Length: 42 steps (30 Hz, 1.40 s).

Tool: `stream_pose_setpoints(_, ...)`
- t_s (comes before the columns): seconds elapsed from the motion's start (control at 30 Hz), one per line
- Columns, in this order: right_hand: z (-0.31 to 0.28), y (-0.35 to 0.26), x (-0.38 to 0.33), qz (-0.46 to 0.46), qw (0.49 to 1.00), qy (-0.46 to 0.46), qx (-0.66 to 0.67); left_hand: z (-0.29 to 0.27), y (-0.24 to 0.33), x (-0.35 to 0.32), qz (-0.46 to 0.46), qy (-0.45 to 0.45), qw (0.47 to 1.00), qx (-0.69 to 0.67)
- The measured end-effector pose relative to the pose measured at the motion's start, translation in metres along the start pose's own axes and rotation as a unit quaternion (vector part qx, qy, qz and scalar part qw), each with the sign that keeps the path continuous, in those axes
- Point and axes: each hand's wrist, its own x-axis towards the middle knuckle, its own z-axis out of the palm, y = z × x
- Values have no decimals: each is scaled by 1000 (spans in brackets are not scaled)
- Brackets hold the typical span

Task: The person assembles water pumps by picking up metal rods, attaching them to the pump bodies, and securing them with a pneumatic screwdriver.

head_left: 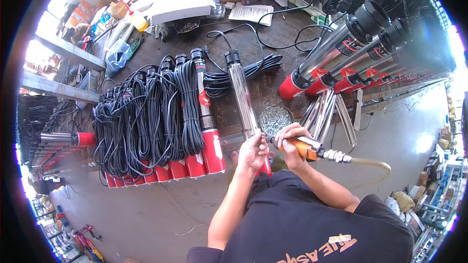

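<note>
A slim silver submersible pump (243, 100) with a black top lies on the bench, its lower end toward me and a red part showing below my fingers. My left hand (253, 153) is closed in a pinch beside that lower end; what is between the fingertips is too small to tell. From the right, my right hand (291, 150) wraps round an orange air screwdriver (304, 150), whose tip points left and meets my left fingertips. A clear hose (375, 163) runs from the tool's rear. Just beyond my hands stands a round bowl (291, 112) of small metal pieces.
Several red-based pumps (213, 151) with coiled black cables (187, 109) stand in a row at left. More pumps (331, 51) lean at right, above thin metal strips (325, 112). A cable coil (253, 70) lies behind my pump; white boxes (181, 6) stand farther back.
</note>
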Motion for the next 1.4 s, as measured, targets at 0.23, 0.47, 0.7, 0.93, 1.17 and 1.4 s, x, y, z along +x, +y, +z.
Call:
stream_pose_setpoints(0.23, 4, 29, 4, 16, 995, -46, -92, -1, 8, 7, -18, 107, 994, -13)
stream_pose_setpoints(0.47, 2, 58, 19, 58, 993, -60, -83, -10, 20, 16, -48, 96, 994, -27)
stream_pose_setpoints(0.7, 8, 69, 22, 78, 994, -50, -62, -37, 22, 2, 96, 91, 980, 147)
stream_pose_setpoints(0.93, 12, 73, 21, 76, 988, -97, -97, -36, 23, -15, 172, 135, 962, 165)
stream_pose_setpoints(1.17, 14, 72, 19, 69, 990, -97, -81, -33, 20, -19, 147, 174, 962, 150)
stream_pose_setpoints(1.4, 9, 79, 21, 95, 992, -68, -38, -43, 18, -9, 118, 188, 966, 131)
